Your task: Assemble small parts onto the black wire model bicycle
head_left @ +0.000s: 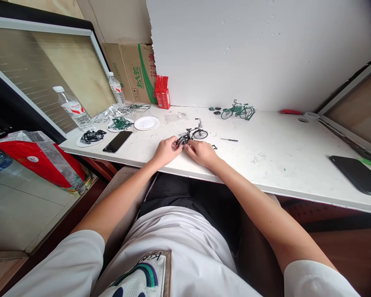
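Note:
A small black model bicycle [200, 133] stands on the white table between my hands, its handlebar and front wheel pointing away to the right. My left hand [168, 151] is closed around the rear wheel end, with the fingers curled against it. From the other side, my right hand [201, 152] pinches near the lower rear part of the frame. What exactly the right fingertips grip is hidden. Just right of that hand lies a small black part [214, 147], and a thin dark tool like a small screwdriver or file [229, 140] is farther right.
A green model bicycle [238, 110] stands at the back. Paper plates with black sprues [92, 137] and green sprues [120, 123], a bare plate [146, 123], a phone [117, 142] and a water bottle [74, 108] are left. A black flat object [358, 175] lies far right.

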`<state>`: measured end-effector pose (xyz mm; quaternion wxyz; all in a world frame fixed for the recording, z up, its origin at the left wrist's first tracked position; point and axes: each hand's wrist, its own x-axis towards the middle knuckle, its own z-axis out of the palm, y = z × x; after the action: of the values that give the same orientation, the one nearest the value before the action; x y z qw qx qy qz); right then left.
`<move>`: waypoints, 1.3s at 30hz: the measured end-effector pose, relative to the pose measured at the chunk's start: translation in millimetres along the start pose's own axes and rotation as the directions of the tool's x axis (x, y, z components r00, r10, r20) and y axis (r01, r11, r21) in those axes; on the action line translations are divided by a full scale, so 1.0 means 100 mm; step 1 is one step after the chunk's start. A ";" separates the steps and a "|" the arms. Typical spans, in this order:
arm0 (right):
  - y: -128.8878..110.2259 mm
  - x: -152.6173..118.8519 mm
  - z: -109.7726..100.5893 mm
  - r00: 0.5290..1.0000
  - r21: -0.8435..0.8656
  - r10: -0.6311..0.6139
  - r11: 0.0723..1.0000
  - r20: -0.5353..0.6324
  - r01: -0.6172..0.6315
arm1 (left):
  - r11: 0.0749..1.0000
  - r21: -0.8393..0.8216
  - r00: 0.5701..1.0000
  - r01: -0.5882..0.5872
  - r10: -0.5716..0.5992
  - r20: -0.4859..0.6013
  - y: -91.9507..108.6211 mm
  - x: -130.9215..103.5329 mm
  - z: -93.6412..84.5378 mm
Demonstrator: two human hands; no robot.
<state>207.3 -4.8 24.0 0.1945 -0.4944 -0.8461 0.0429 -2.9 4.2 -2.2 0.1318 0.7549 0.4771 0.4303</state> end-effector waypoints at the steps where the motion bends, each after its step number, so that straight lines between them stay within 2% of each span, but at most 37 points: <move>1: 0.00 0.00 0.00 1.000 0.018 0.005 1.000 -0.020 -0.005 | 1.000 -0.008 1.000 0.008 -0.008 -0.004 0.01 0.00 0.00; 10: 0.03 0.00 0.01 0.988 0.097 -0.046 0.993 -0.144 0.061 | 1.000 -0.017 1.000 0.016 -0.016 0.001 0.05 -0.01 -0.02; 15: 0.04 0.02 0.00 0.991 0.062 -0.079 0.994 -0.111 0.086 | 0.999 0.050 1.000 -0.015 0.014 0.010 0.03 -0.02 0.00; 24: 0.00 0.01 -0.01 1.000 -0.005 -0.021 1.000 -0.012 0.021 | 1.000 0.023 1.000 0.013 -0.013 0.007 -0.01 -0.01 0.00; 32: 0.02 0.01 0.01 0.995 0.092 -0.011 0.996 -0.096 0.020 | 1.000 0.024 1.000 0.020 -0.020 0.006 -0.03 -0.01 0.00; 36: 0.04 0.01 0.03 0.989 0.080 -0.044 0.995 -0.140 0.056 | 1.000 0.012 1.000 -0.001 0.001 -0.002 -0.02 -0.01 0.00; 39: 0.05 0.02 0.03 0.990 0.049 -0.069 0.996 -0.121 0.076 | 1.000 0.029 1.000 -0.009 0.009 0.001 0.01 -0.01 0.00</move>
<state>209.4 -0.7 20.8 0.2594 -0.4597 -0.8489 0.0286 -2.9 2.8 -2.4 0.1192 0.7591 0.4796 0.4237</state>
